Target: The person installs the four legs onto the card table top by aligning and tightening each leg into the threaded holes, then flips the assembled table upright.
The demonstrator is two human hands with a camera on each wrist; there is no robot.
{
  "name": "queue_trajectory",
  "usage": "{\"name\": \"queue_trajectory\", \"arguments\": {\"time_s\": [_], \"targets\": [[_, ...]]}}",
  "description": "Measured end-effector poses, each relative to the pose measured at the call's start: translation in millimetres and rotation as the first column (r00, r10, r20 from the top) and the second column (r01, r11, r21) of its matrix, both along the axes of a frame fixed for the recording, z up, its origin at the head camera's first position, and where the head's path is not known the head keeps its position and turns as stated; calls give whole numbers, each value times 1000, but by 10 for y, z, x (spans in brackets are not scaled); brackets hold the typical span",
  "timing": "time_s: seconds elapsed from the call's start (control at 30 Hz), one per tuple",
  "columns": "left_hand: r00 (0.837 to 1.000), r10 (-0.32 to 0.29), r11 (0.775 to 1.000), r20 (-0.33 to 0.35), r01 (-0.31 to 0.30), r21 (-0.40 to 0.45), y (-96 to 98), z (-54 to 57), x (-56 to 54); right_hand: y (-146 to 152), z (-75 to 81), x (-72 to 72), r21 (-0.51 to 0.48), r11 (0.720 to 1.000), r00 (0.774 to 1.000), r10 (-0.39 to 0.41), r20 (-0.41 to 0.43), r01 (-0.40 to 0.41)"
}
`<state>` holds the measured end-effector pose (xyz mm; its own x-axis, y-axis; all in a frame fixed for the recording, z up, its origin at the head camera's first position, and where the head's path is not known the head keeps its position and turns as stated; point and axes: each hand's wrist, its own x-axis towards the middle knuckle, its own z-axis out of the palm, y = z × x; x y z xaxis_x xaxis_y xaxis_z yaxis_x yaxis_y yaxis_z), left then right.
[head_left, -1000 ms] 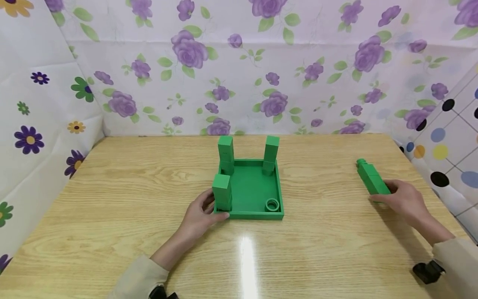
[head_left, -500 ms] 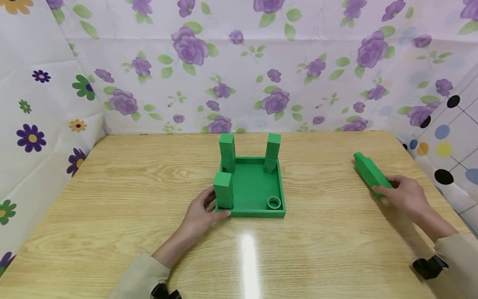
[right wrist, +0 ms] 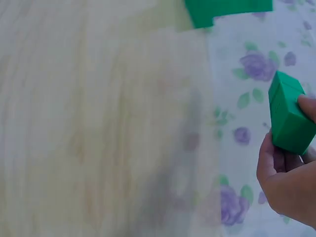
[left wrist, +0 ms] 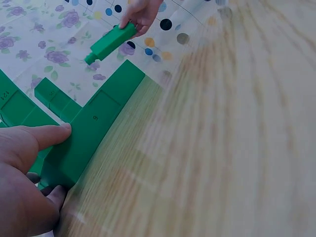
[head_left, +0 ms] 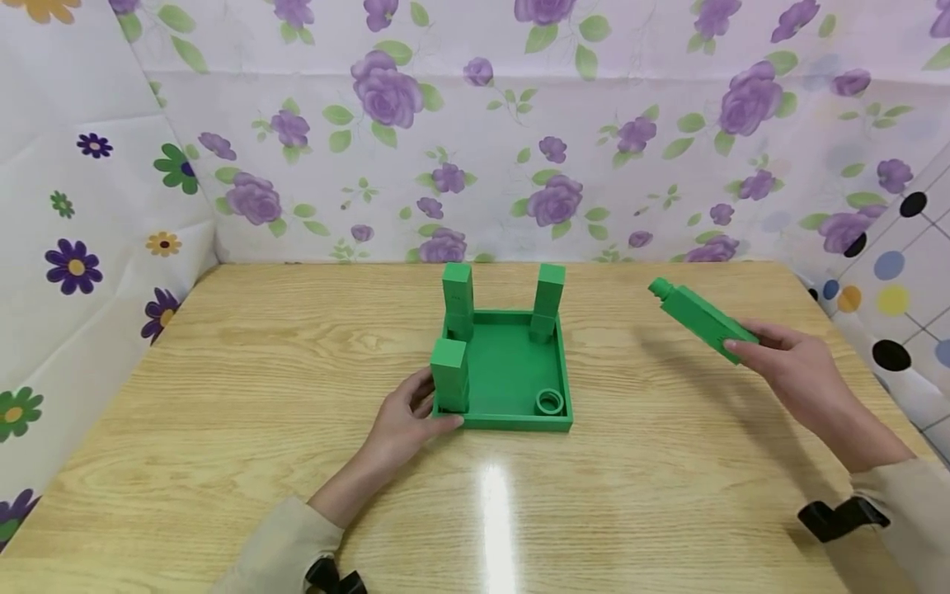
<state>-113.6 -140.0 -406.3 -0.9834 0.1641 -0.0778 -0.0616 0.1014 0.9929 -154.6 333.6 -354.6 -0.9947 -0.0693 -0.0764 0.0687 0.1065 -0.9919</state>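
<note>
My right hand [head_left: 805, 384] pinches one end of a green square post [head_left: 698, 318] between thumb and fingers. Its narrow round tip, ridged like a thread, points up and left over the table; a shadow falls below. The post [right wrist: 286, 108] is seen blunt end first in the right wrist view. A shallow green square tray [head_left: 512, 422] sits mid-table. Similar posts stand upright in its back left [head_left: 458, 293], back right [head_left: 549, 293] and front left [head_left: 449, 371] corners. A round ring socket [head_left: 549, 412] occupies the front right corner. My left hand [head_left: 404, 425] grips the front left corner.
The wooden table [head_left: 297, 346] runs back to a flowered cloth wall [head_left: 505, 165]. Patterned sheets hang on the left [head_left: 119, 190] and right [head_left: 920, 272]. Black wrist straps [head_left: 842, 520] sit on both sleeves.
The right hand has lifted the post off the table and swung its threaded tip up and to the left. My left hand keeps its grip on the tray corner.
</note>
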Motion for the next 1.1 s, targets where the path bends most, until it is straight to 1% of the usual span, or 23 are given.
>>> {"name": "queue_trajectory", "arguments": {"time_s": [0.07, 0.1, 0.2, 0.27, 0.37, 0.47, 0.53, 0.6, 0.7, 0.77, 0.83, 0.97, 1.1], "targets": [[1000, 0, 1000, -3, 0, 2, -5, 3, 4, -58, 32, -4, -150, 989, 1000, 17, 9, -16], [1000, 0, 1000, -4, 0, 3, -9, 4, 7, -88, 48, -8, -180, 983, 1000, 22, 9, -20], [1000, -1, 1000, -4, 1, 6, -5, 4, 3, -166, 94, -18, -208, 977, 999, 43, -10, -44], [1000, 0, 1000, -1, 0, 8, -4, 4, 2, -226, 113, -31, -264, 961, 997, 68, -39, -76], [1000, -2, 1000, -1, 2, 12, -4, 3, 2, -318, 138, -50, -373, 920, 992, 102, -73, -122], [1000, -3, 1000, -3, 3, 15, -5, 3, 3, -398, 164, -60, -457, 879, 990, 119, -72, -138], [1000, -6, 1000, -4, 6, 16, -7, 1, 4, -446, 187, -69, -490, 860, 990, 122, -68, -140], [1000, -7, 1000, -4, 7, 16, -10, 0, 4, -492, 213, -79, -533, 833, 989, 129, -73, -148], [1000, -10, 1000, -5, 10, 18, -13, 2, 5, -561, 244, -91, -591, 788, 985, 134, -108, -172], [1000, -11, 1000, -5, 12, 17, -15, 2, 5, -615, 259, -93, -602, 773, 980, 142, -141, -199], [1000, -14, 1000, -6, 14, 20, -16, 4, 5, -678, 270, -91, -599, 768, 973, 155, -171, -227], [1000, -20, 1000, -4, 20, 21, -16, 1, 4, -816, 297, -76, -548, 787, 957, 201, -209, -285], [1000, -26, 999, -8, 26, 22, -17, -2, 1, -948, 345, -55, -449, 833, 943, 249, -220, -324]]}}
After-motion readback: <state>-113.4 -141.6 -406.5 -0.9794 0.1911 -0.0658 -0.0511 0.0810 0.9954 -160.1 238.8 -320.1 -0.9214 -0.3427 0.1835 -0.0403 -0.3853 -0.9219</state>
